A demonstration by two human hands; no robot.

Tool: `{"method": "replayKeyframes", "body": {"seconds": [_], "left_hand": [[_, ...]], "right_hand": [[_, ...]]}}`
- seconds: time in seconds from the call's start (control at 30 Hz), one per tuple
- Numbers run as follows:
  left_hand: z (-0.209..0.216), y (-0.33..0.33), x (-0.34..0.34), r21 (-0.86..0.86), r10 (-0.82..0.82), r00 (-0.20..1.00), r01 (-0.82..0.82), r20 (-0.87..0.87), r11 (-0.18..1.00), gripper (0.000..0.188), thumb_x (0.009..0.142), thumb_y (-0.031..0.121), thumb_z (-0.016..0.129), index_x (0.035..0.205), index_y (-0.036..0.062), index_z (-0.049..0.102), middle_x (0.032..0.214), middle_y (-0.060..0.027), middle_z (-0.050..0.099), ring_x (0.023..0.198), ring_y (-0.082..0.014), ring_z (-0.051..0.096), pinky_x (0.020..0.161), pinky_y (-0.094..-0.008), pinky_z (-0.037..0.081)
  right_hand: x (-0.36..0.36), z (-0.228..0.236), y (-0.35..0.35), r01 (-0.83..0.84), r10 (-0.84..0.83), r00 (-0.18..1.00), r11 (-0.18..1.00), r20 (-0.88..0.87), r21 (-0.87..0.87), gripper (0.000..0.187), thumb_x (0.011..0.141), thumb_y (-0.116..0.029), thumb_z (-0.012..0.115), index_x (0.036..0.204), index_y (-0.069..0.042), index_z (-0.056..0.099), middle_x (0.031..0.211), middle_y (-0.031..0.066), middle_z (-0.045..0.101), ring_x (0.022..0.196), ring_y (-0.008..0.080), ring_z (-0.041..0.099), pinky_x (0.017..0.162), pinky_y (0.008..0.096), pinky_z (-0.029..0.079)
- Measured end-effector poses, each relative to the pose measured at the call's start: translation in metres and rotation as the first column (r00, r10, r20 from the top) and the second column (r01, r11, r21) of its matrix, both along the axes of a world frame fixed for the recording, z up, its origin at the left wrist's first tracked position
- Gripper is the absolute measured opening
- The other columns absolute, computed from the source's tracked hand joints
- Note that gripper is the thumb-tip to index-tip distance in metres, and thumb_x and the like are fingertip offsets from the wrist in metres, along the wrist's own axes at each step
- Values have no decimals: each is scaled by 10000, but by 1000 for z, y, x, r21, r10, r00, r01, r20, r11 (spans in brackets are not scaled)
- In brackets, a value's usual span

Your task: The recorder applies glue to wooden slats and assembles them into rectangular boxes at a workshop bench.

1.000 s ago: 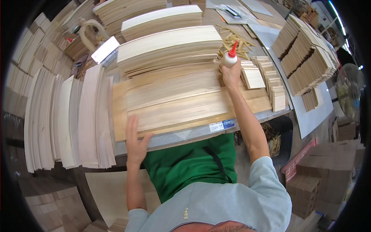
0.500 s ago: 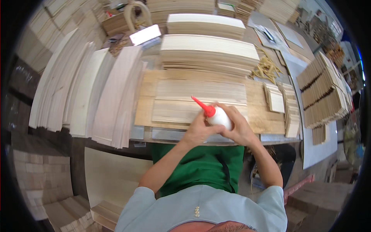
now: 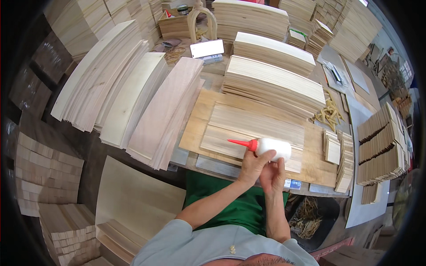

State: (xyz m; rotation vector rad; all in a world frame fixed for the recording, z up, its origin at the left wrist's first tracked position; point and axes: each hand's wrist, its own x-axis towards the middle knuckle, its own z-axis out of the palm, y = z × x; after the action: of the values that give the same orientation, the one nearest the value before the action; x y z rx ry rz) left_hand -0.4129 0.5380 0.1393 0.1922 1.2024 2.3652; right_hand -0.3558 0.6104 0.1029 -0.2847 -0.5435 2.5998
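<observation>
A white glue bottle with a long red nozzle lies nearly level in the air, its tip pointing left. My left hand grips it near the red cap, thumb along its side. Beneath the bottle, my right hand has its fingers raised and closed against it. Below both hands is a pale wooden panel made of long strips. That panel rests on a larger wooden board at the front of the bench.
Stacked thin boards stand at the left, and more stacked boards lie behind the panel. Small wooden pieces and yellow bands are on the right. A phone-like white slab sits at the back. A black bin stands below the bench.
The bottle has turned from pointing up and left to nearly level. My right hand has shifted from its right side to underneath. The view has swung, moving the bench lower and rightward.
</observation>
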Motion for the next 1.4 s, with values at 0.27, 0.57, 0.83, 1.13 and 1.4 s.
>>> {"method": "replayKeyframes", "body": {"seconds": [0.27, 0.57, 0.83, 1.13, 1.4], "left_hand": [[-29, -60, -55, -730, -548, 527, -233, -650, 643, 974, 705, 492, 758, 1424, 16, 307, 1446, -259, 295, 1378, -383, 237, 1118, -462, 232], [-36, -91, -108, -818, -797, 287, -418, -531, 395, 1059, 622, 549, 768, 1427, 30, 317, 1502, -252, 196, 1413, -404, 118, 1143, -481, 146], [-43, -88, -102, -804, -788, 258, -404, -559, 437, 1049, 619, 560, 762, 1414, 27, 331, 1495, -255, 214, 1407, -411, 138, 1135, -486, 159], [-38, -87, -112, -804, -795, 272, -442, -543, 398, 1057, 591, 593, 753, 1418, 76, 346, 1505, -216, 230, 1405, -398, 160, 1128, -488, 177], [-36, -87, -107, -825, -786, 318, -407, -531, 392, 1032, 589, 545, 780, 1418, 98, 358, 1514, -193, 224, 1409, -385, 156, 1133, -481, 167]], "right_hand": [[-12, 25, 58, 15, -16, 1000, 997, 7, 71, 525, 905, -326, 601, 1331, -83, 413, 1324, 154, 498, 1228, 329, 478, 982, 551, 434], [-36, 36, 82, 26, -45, 995, 978, 87, 208, 515, 911, -318, 598, 1323, -72, 409, 1288, 139, 521, 1205, 307, 502, 948, 556, 468], [-47, 34, 85, -26, 8, 998, 957, 64, 290, 468, 908, -266, 600, 1303, -72, 442, 1276, 135, 528, 1189, 311, 513, 960, 566, 456], [-110, 53, 76, 10, -32, 998, 915, 48, 403, 384, 856, -136, 655, 1182, -6, 501, 1106, 122, 591, 1067, 257, 581, 933, 507, 498], [-155, 33, 55, 19, -73, 993, 868, 91, 496, 432, 829, -110, 688, 1190, 3, 478, 1109, 125, 570, 1039, 259, 586, 839, 451, 557]]}}
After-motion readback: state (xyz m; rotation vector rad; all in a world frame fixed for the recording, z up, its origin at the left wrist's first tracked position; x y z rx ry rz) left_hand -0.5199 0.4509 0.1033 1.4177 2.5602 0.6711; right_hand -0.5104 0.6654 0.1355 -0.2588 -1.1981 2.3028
